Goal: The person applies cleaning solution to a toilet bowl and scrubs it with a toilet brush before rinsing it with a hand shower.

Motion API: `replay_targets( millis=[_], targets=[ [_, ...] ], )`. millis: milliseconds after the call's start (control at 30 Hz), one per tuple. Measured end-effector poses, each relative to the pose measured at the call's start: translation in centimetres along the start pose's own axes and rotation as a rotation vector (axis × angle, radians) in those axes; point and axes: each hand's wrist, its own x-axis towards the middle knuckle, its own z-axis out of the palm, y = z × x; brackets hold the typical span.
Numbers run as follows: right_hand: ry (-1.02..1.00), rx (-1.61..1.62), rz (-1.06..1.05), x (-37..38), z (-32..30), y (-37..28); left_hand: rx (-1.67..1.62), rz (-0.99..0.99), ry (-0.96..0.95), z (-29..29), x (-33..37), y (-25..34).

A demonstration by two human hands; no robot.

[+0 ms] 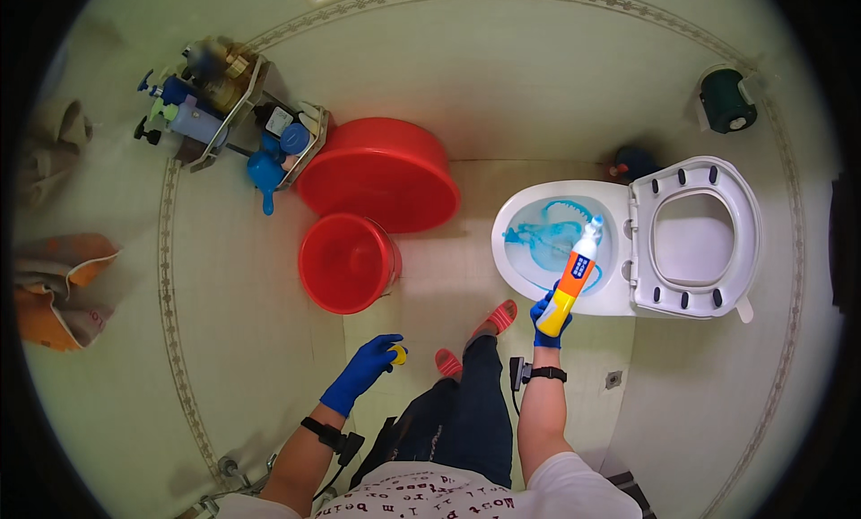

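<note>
My right hand (549,320), in a blue rubber glove, is closed round a toilet cleaner bottle (571,284) with a white neck and an orange and yellow body. The bottle is tilted, its nozzle over the bowl of the white toilet (511,272). Blue cleaning liquid (549,241) lies in streaks and a pool inside the bowl. The toilet's seat (659,174) is raised. Off to the left, my left hand (369,362), gloved in blue too, has its fingers closed on a small yellow cap (399,355).
A large red basin (395,169) leans by the far wall, with a red bucket (345,263) in front. Corner racks (220,138) hold several bottles and a blue scoop (265,171). A dark green paper holder (725,100) hangs at the far right. A floor drain (613,379) lies near my right forearm.
</note>
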Motion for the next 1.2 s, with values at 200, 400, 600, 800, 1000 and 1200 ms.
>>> replay_targets(
  millis=[200, 400, 600, 800, 1000, 1200],
  targets=[
    [-0.27, -0.39, 0.049, 1.9, 9.1, 0.1, -0.238, 0.044, 0.038, -1.0, -1.1, -0.1],
    [-0.164, -0.536, 0.546, -0.6, 15.4, 2.1, -0.332, 0.312, 0.154, -0.8, -0.7, 5.7],
    [-0.212, -0.719, 0.854, -3.3, 16.5, 8.3, -0.455, 0.476, 0.183, -2.7, 0.7, 11.1],
    [-0.231, -0.849, 1.014, -4.6, 16.4, 11.2, -0.173, 0.459, 0.396, -3.2, -0.9, 12.0],
    [-0.28, -1.054, 1.013, -5.6, 19.3, 12.6, 0.013, 0.501, 0.47, -2.9, -1.1, 11.5],
    [-0.419, -1.323, 0.826, -6.0, 20.6, 13.1, 0.17, 0.596, 0.339, -3.9, -1.8, 11.8]
  ],
)
